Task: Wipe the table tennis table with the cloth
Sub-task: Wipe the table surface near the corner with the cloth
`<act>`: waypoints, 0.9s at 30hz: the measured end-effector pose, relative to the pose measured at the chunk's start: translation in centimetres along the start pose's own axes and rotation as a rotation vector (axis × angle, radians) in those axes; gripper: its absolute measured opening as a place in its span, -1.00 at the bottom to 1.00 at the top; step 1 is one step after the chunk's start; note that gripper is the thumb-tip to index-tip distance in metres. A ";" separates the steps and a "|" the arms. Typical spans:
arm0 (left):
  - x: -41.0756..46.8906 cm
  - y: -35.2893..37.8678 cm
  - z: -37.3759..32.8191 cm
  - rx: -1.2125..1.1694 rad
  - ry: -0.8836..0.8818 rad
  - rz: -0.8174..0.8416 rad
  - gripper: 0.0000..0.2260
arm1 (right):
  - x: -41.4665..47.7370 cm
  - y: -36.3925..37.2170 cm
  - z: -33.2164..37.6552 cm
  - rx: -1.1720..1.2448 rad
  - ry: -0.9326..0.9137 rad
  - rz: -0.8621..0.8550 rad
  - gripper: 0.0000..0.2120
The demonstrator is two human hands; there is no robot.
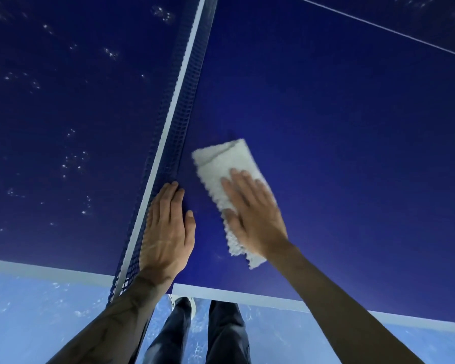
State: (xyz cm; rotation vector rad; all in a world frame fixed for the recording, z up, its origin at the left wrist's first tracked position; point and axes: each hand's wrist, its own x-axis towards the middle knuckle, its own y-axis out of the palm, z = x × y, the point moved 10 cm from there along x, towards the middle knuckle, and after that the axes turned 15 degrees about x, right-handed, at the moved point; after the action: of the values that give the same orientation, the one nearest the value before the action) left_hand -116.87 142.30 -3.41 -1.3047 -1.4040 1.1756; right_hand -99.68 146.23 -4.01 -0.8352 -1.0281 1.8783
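The dark blue table tennis table [339, 132] fills the view, split by its net [180, 101] running away from me. A white fluffy cloth [221, 166], folded long, lies flat on the right half close to the net. My right hand [252, 214] presses down on the cloth's near part with straight fingers, slightly blurred. My left hand [168, 229] rests flat with fingers together against the near end of the net, beside the cloth.
White specks dot the table's left half [71, 158]. The table's white near edge [237, 294] runs across the bottom. Below it are my dark trouser legs [221, 334] and a pale blue floor [37, 316]. A white line [378, 24] crosses the far right.
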 end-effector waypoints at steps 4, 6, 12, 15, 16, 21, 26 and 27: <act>-0.2 0.1 0.0 0.014 0.007 -0.017 -0.58 | 4.0 -2.8 -3.3 -0.017 0.226 -0.122 -0.38; -0.2 0.0 0.0 0.011 0.011 -0.028 -0.60 | 6.2 -2.2 -1.3 -0.002 0.205 -0.114 -0.37; -0.8 -0.6 0.3 -0.104 -0.011 0.004 -0.57 | 0.4 1.6 2.5 -0.013 -0.062 0.023 -0.41; -2.0 -1.2 0.4 -0.162 -0.031 0.031 -0.56 | -3.9 0.7 -0.5 -0.003 0.156 -0.065 -0.40; -2.5 -1.3 0.5 -0.184 -0.039 0.035 -0.55 | -5.0 0.7 -0.8 0.007 0.239 -0.106 -0.40; -4.1 -2.0 1.3 -0.297 -0.072 0.033 -0.60 | -2.4 2.2 3.2 0.012 0.253 -0.151 -0.39; -4.6 -3.8 2.0 -0.454 -0.106 -0.022 -0.62 | 2.8 4.8 8.5 -0.063 0.099 -0.034 -0.36; -4.7 -4.1 2.0 -0.473 -0.110 -0.041 -0.62 | 2.5 5.3 9.2 -0.063 0.070 -0.016 -0.35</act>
State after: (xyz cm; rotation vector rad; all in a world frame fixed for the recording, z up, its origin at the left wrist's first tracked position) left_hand -119.26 137.38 0.33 -1.5369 -1.8572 0.9283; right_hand -110.21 143.55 -4.97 -0.9202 -1.0516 1.7991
